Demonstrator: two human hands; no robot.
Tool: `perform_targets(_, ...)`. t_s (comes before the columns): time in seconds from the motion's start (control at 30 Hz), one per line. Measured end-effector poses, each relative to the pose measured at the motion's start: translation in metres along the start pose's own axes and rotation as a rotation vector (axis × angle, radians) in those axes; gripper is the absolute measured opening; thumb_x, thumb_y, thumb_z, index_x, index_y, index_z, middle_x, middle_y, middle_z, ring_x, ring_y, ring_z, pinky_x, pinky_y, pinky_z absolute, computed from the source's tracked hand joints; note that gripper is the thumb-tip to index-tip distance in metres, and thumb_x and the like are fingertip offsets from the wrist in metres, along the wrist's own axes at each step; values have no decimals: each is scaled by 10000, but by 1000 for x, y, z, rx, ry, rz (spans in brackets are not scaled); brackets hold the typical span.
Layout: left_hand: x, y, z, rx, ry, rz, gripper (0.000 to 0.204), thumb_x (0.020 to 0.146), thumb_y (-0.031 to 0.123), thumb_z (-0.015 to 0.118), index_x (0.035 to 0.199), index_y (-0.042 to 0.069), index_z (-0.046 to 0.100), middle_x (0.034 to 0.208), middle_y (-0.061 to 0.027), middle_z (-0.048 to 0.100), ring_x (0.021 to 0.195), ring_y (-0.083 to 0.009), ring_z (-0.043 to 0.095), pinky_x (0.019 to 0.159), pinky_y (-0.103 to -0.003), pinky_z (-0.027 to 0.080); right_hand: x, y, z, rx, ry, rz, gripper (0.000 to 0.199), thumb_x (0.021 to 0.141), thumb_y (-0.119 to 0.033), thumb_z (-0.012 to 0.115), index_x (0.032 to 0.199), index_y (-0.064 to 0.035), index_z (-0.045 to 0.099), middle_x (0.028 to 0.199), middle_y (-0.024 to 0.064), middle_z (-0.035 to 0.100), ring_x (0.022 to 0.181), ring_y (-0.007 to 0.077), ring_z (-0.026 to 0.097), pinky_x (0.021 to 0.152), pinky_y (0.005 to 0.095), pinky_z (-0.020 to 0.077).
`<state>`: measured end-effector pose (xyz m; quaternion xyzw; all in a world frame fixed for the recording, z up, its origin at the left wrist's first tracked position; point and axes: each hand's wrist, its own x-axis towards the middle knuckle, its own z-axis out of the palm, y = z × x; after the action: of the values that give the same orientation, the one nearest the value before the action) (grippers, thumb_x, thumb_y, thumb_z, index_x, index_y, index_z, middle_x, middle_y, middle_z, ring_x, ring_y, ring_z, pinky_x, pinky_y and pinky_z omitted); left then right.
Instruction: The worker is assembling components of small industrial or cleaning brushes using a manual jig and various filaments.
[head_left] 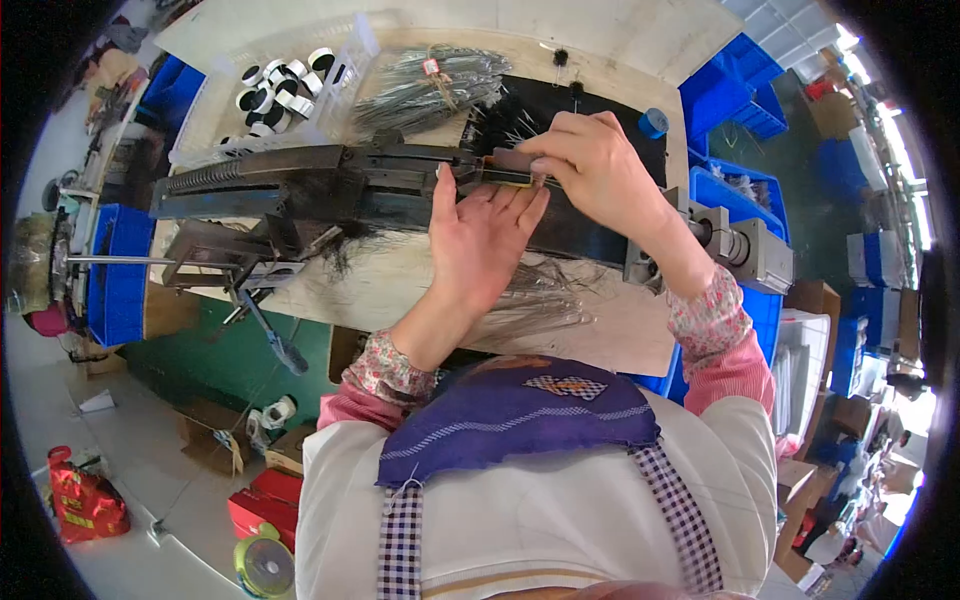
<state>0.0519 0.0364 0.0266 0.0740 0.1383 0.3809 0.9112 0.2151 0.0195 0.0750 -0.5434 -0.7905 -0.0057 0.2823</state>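
Observation:
A long dark metal bench machine [400, 185] with a coil spring at its left end lies across the table. My left hand [480, 245] is at its front edge, palm up, fingers stretched out and thumb apart. Above and to the right of it, my right hand [600, 165] pinches thumb and fingers together over the machine's middle. What they grip is too small to make out. A small brownish flat piece [512, 163] shows beside the right fingertips. Behind the hands lie black bristle brushes with wire stems [508, 118].
A clear plastic basket [350, 85] holds several black-and-white rolls. Next to it lies a tied bundle of thin metal wires [430, 90]. Loose wires [540, 305] lie in front of the machine. A blue round container [653, 123] stands behind; a motor [750, 250] is at the right end.

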Motion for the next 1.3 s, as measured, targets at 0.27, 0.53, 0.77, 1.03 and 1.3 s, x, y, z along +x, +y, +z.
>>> perform_targets(0.27, -7, 7, -6, 44, -11, 55, 649, 942, 581, 344, 1107, -30, 487, 1157, -135, 525, 1171, -273, 459, 1093, -400, 287, -2, -20, -7, 44, 114, 208, 159, 835, -156, 604, 943, -50, 552, 674, 133, 615, 654, 336, 644, 549, 435, 507)
perform_targets(0.53, -7, 13, 8, 83, 118, 50, 627, 943, 533, 401, 1110, -69, 452, 1145, -174, 510, 1153, -293, 452, 1074, -409, 293, -2, -40, 12, -259, -165, 46, 316, 737, -67, 598, 1029, 41, 546, 621, 141, 604, 612, 298, 645, 515, 370, 493)
perform_targets(0.77, 4, 14, 4, 158, 94, -6, 527, 974, 415, 405, 1121, -91, 418, 1190, -226, 459, 1159, -306, 434, 1059, -418, 321, -13, -26, 18, -274, -103, 71, 212, 748, -96, 617, 926, 18, 597, 730, 168, 669, 682, 297, 695, 535, 365, 552)
perform_targets(1.03, -3, -31, -15, 202, 69, 99, 176, 953, 177, 540, 1051, 31, 541, 1065, -82, 570, 1054, -180, 537, 988, -343, 453, -180, -33, 33, 101, -381, 612, 211, 869, -193, 596, 1039, -85, 530, 834, 177, 654, 799, 378, 631, 684, 454, 489)
perform_targets(1.3, -63, -21, -30, 312, -125, -265, 512, 916, 154, 549, 1359, -33, 375, 1419, -237, 372, 1359, -360, 316, 1127, -446, 288, -206, -21, 71, 294, -350, 702, 243, 882, -222, 630, 1020, -39, 551, 838, 189, 648, 776, 352, 631, 662, 434, 471)
